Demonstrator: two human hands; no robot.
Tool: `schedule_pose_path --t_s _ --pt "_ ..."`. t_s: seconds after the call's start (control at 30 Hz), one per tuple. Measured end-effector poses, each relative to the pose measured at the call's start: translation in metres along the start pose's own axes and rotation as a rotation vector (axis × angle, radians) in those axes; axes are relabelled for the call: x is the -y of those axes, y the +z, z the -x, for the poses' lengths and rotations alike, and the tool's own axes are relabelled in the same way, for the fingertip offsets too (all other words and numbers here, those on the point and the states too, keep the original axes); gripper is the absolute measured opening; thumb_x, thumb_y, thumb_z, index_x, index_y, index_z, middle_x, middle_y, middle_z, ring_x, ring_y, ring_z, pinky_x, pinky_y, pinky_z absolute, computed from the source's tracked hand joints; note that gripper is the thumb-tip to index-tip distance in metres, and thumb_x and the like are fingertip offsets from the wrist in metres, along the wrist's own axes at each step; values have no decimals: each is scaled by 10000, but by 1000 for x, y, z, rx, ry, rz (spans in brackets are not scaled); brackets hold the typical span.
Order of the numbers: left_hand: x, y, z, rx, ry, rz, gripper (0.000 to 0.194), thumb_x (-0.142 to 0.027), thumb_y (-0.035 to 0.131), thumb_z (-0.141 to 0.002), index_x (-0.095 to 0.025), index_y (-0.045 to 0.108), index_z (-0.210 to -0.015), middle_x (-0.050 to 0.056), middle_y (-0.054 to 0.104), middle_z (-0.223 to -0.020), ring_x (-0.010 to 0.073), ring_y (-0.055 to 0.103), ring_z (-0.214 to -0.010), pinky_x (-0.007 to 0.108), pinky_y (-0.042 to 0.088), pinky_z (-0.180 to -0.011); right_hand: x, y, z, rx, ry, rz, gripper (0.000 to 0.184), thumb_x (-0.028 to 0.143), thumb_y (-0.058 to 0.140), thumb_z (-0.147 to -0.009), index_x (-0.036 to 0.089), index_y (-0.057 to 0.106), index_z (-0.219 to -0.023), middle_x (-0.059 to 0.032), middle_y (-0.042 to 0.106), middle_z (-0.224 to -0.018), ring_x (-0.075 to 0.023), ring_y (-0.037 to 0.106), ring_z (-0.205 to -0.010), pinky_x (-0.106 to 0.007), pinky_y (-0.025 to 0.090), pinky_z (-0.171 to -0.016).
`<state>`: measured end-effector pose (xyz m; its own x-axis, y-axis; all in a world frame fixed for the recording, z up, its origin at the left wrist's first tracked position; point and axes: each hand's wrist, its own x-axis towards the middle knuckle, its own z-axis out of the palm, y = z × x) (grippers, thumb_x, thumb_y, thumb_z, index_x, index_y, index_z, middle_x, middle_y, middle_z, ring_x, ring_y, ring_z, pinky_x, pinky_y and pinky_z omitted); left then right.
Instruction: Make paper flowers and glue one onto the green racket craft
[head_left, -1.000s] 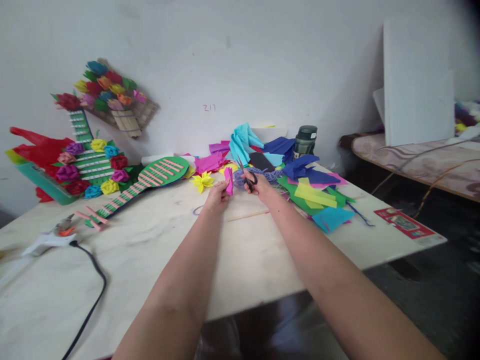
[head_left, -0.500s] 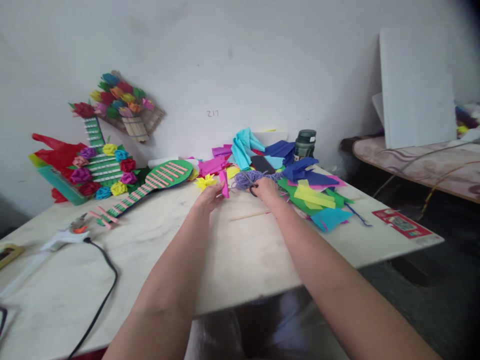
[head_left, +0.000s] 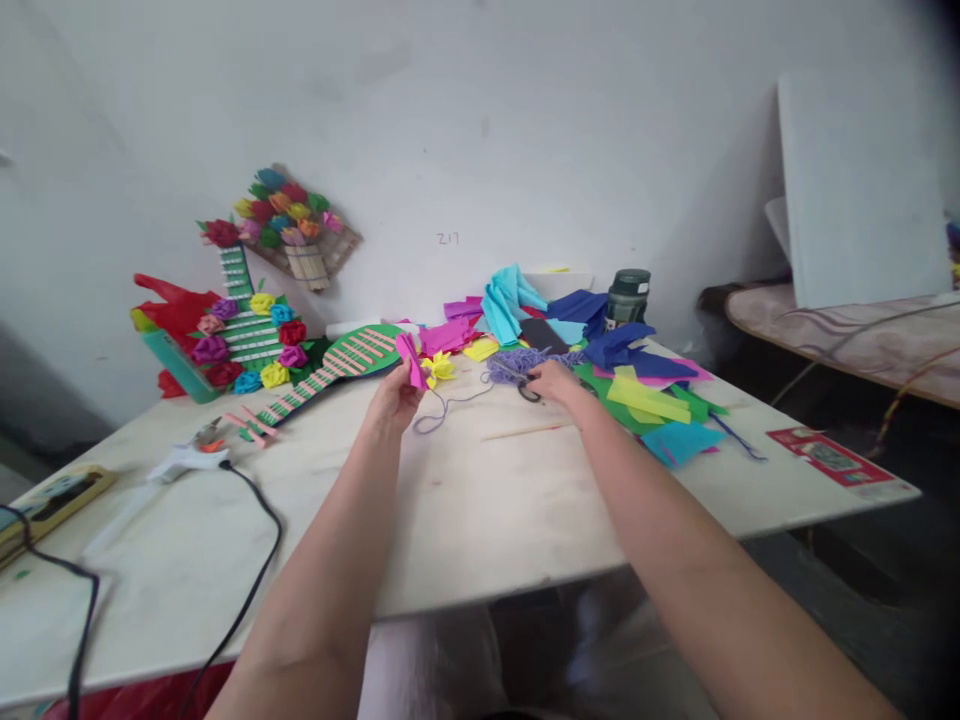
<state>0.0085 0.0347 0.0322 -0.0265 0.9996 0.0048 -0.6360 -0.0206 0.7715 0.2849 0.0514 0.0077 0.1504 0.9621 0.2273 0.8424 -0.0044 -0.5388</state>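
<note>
My left hand is closed on a folded pink paper piece, held upright just above the pale table. My right hand rests low on the table at the edge of the paper pile, fingers curled on black-handled scissors lying by purple yarn. A yellow paper flower lies just right of the pink piece. A loose purple thread curls on the table between my hands. A thin wooden stick lies below my right hand.
Coloured paper sheets are heaped at the right back, with a dark green jar behind. Paper-flower craft boards lean on the wall at left. A white glue gun with a black cord lies at left. A red card lies at right.
My right hand has lowered the scissors from beside the pink paper down to the table by the yarn. My left hand moved left with the pink piece. The camera view has shifted left.
</note>
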Motion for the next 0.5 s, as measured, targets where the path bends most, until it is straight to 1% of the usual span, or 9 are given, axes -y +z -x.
schedule_pose_path --t_s 0.07,0.1,0.13,0.2,0.27,0.3,0.37,0.43,0.5 --pt "1 -3 4 25 -18 34 37 -131 585 -782 -129 619 -768 21 637 -609 96 615 -568 166 506 -531 11 1 2 -131 -11 77 263 204 628 -636 213 728 -878 -96 664 -1024 -260 571 -989 -323 443 -777" --pt "3 -4 6 46 -26 49 53 -126 571 -792 -121 621 -774 27 642 -615 95 618 -570 167 517 -554 19 2 3 -169 -46 59 242 207 613 -660 217 726 -873 -91 655 -1050 -256 560 -1019 -318 441 -792" --pt "4 -5 7 61 -29 64 72 -123 556 -802 -114 622 -777 33 647 -621 95 621 -574 169 526 -575 29 4 3 -157 -80 1 201 211 605 -674 215 726 -834 -79 664 -1023 -245 570 -1002 -305 446 -782" --pt "9 -7 8 81 -32 102 96 -130 535 -820 -107 622 -785 42 657 -640 100 632 -600 190 545 -640 51 9 4 -16 -133 -228 147 204 612 -672 202 716 -776 -61 684 -919 -212 593 -910 -260 467 -686" --pt "13 -7 9 75 -33 138 98 -140 535 -824 -110 621 -789 44 663 -650 108 644 -629 210 551 -694 73 16 6 166 -93 -540 191 161 605 -658 192 701 -820 -56 683 -878 -177 596 -798 -219 460 -550" --pt "14 -7 9 68 -33 153 101 -139 531 -827 -108 620 -791 45 665 -652 108 646 -634 213 550 -709 84 20 9 259 -113 -683 228 146 603 -648 195 693 -852 -51 678 -916 -163 591 -791 -200 452 -512" --pt "16 -8 11 75 -35 166 99 -141 533 -826 -106 622 -801 44 667 -654 107 647 -637 213 548 -719 100 29 15 396 -154 -900 298 134 610 -626 211 676 -907 -40 659 -1015 -145 583 -834 -174 452 -496" --pt "16 -9 13 92 -36 153 81 -151 551 -815 -113 621 -802 39 669 -658 106 645 -632 210 549 -706 109 37 23 557 -170 -1002 308 159 628 -621 203 664 -924 -42 661 -990 -128 588 -788 -159 431 -468" --pt "16 -11 13 93 -33 129 56 -155 575 -798 -122 618 -786 32 667 -658 106 644 -629 205 548 -692 109 46 30 709 -152 -1022 262 247 649 -650 178 658 -903 -41 670 -824 -100 570 -618 -148 348 -392"
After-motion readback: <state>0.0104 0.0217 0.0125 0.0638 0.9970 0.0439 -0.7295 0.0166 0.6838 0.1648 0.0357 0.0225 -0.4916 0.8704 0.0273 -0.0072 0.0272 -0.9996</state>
